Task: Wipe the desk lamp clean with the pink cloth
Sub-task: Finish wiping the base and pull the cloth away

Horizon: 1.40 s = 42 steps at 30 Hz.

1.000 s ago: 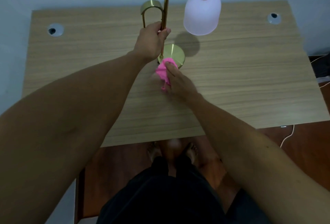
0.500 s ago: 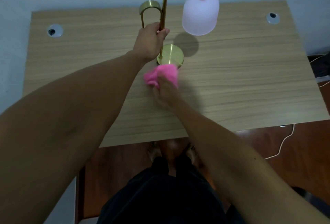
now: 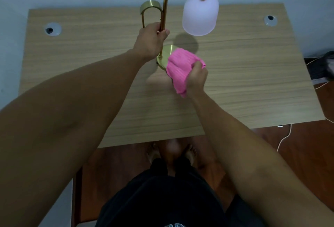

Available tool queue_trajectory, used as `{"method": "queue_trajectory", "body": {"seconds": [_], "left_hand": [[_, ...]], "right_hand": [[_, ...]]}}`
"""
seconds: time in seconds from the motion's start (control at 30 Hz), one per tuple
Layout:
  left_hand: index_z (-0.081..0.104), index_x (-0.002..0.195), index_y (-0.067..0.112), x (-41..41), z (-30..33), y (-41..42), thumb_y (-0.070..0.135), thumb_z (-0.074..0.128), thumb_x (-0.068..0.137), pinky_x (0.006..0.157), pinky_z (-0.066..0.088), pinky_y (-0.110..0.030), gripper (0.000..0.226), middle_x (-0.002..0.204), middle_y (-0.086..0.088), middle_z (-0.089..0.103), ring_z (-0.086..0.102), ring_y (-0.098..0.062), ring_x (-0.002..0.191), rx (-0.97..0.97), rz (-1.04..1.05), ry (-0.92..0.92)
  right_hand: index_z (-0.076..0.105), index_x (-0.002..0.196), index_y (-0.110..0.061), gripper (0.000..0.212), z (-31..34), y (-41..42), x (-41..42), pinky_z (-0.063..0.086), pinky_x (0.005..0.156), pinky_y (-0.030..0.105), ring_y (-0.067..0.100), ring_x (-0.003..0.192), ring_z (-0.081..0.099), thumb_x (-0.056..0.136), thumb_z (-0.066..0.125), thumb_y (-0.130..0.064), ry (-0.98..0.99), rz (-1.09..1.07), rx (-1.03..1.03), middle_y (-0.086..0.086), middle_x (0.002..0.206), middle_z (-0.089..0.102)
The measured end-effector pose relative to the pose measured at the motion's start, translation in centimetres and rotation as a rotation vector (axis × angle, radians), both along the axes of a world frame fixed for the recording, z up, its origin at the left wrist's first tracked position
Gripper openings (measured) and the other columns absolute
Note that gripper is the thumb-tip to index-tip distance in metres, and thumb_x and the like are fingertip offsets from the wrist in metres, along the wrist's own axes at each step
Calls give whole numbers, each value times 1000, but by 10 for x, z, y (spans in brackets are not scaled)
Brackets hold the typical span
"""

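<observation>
A: What can't you make out here?

B: The pink cloth (image 3: 179, 67) covers the right part of the lamp base (image 3: 165, 54) at the middle of the frame, so that side of the gold disc is hidden. The left hand (image 3: 151, 40) covers a stretch of the stem (image 3: 164, 11), and its fingertips are behind the rod. Both upper arms run off the lower corners. The feet under the desk (image 3: 253, 82) are blurred.

A: And the hands?

B: The left hand is wrapped closed around the stem, just above the base. The right hand (image 3: 197, 77) has its fingers curled tight on a bunched fold of the cloth, the rest draping over the base and down toward the wood.

A: Where's the lamp?

B: Upper middle of the frame, standing on the desk, its white shade (image 3: 199, 13) hanging to the right of the stem.

A: Anything different from half a second ago?

B: The cloth was left of the base, on the near side; now it lies over the base's right half, and the right hand has swung to the right.
</observation>
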<state>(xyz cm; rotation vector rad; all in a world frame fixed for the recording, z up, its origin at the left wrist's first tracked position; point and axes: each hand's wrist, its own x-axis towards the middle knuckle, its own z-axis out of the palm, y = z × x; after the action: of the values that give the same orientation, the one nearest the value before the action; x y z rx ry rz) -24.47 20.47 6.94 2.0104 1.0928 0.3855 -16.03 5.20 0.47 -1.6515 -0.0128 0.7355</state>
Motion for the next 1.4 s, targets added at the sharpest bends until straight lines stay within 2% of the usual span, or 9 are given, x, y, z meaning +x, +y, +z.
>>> {"method": "queue_trajectory", "body": {"seconds": [0.17,0.37,0.5,0.73,0.83,0.93,1.03,1.13,1.4], "left_hand": [[60,127,9,-18,-12,-17,44,61,99,78,45,-24,44,110,1,64,60,-15,95,-152,98,37],[69,86,17,-33,-11,-42,37,55,93,77,43,-36,26,86,-4,61,54,-21,82,-656,84,-70],[63,69,23,-30,-7,-55,39,54,85,55,27,-31,25,63,5,38,32,-16,56,-963,34,-121],[62,126,7,-6,-8,-88,18,56,94,64,50,-27,34,74,1,63,60,-16,63,-999,195,-239],[61,125,9,13,-6,-108,15,51,102,65,51,-29,26,77,1,73,65,-13,67,-934,197,-289],[55,134,8,33,-8,-128,19,48,108,74,62,-39,30,112,-10,73,71,-22,92,-860,190,-312],[51,135,12,56,-6,-156,25,46,109,78,62,-46,29,115,-10,70,69,-25,95,-817,227,-285],[50,129,17,82,-4,-185,29,41,111,68,56,-38,24,100,-2,67,65,-21,86,-781,257,-259],[47,124,26,142,-11,-235,37,31,112,85,49,-45,23,99,-4,63,61,-25,88,-778,253,-189]], "right_hand": [[64,120,-6,32,18,-16,33,64,79,56,37,95,77,102,48,-27,337,190,53,18,110,73],[57,128,-8,36,48,-28,46,56,97,53,33,93,72,96,53,-24,511,463,144,15,109,68],[55,135,-6,45,60,-33,60,39,117,59,38,108,63,94,53,-25,501,589,113,21,120,62],[57,126,-2,39,69,-53,90,51,104,55,38,104,65,91,49,-18,456,598,80,22,115,63],[50,133,1,48,66,-68,109,50,107,59,39,106,66,86,47,-9,429,587,20,25,118,61],[55,120,1,28,64,-88,134,64,72,42,24,70,74,94,45,-7,294,638,-111,13,94,65],[59,104,-11,22,64,-111,165,63,53,33,18,58,70,106,37,-9,178,759,-203,4,78,62],[60,118,-18,26,64,-132,196,63,54,33,16,63,71,112,36,-11,117,855,-193,2,76,68],[60,129,-20,24,56,-178,258,64,73,42,16,69,68,114,42,-18,49,852,-183,0,84,68]]}}
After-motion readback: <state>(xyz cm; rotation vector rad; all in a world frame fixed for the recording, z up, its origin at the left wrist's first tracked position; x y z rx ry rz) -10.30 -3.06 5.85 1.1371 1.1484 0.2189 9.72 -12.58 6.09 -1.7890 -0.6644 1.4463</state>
